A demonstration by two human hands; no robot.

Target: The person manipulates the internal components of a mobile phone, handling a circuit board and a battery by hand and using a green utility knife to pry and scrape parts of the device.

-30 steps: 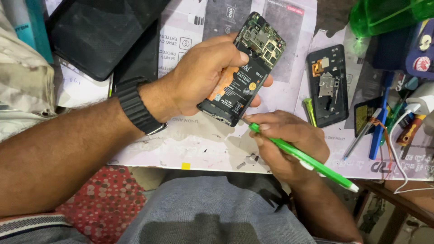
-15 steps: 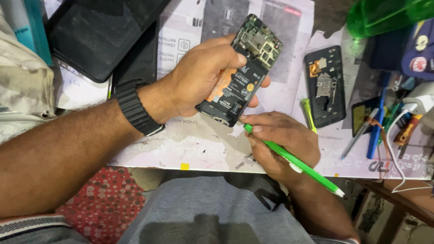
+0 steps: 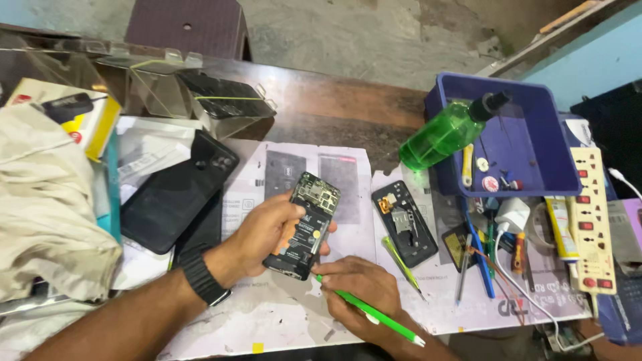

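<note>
My head is tipping up from a moment ago, so now I am seeing far more of the table [image 3: 348, 113], like the blue tray [image 3: 535, 160] and the green spray bottle [image 3: 445, 137]. My left hand [image 3: 267, 230] is wrapping around the open phone [image 3: 303, 225] and tilting it over the paper so I can look inside. My right hand [image 3: 358, 287] is pinching the green tool [image 3: 371, 313] like a pencil, its tip touching the phone's bottom edge.

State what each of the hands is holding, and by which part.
The left hand grips the opened phone across its middle, fingers around its long edges. The right hand holds the green tool near its front tip.
</note>
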